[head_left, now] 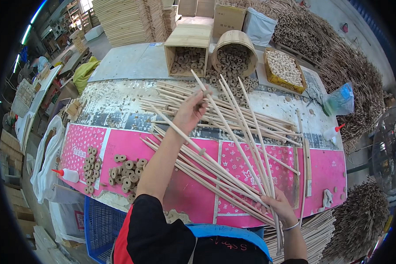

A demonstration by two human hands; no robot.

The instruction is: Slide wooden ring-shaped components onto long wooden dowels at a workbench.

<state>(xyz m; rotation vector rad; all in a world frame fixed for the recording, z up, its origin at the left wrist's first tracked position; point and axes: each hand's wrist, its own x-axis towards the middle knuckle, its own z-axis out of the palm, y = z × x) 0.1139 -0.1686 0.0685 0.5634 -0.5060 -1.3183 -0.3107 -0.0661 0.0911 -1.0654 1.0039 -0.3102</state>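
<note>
Table: A long table [123, 61] fills the middle of the workshop, its near part covered by a pink sheet [323, 176].
Stick heap: Brown sticks [352, 61] lie piled beyond the table at far right.
Box and bucket: A wooden box [187, 34] and, just to its right, a wooden bucket [231, 37] lie on their sides at the far edge, mouths facing near, both holding rings.
Tray: A yellow tray [287, 86] of pale balls [284, 68] sits right of the bucket.
Loose rods: Pale rods [215, 178] lie across the table's middle, one carrying a ring [202, 152] partway along.
Held rods: Several rods [267, 187] fan out toward the far side from the right hand [279, 206], whose fingers are clamped around them close to their near ends.
Left hand: Reaching far, the left hand [190, 111] pinches a small ring [207, 93] beside one held rod's far end; whether it is threaded on, one cannot tell.
Bottles: Red-tipped white bottles stand at right [332, 133] and lie at left [70, 175].
Ring pile: More rings [127, 174] lie near left.
</note>
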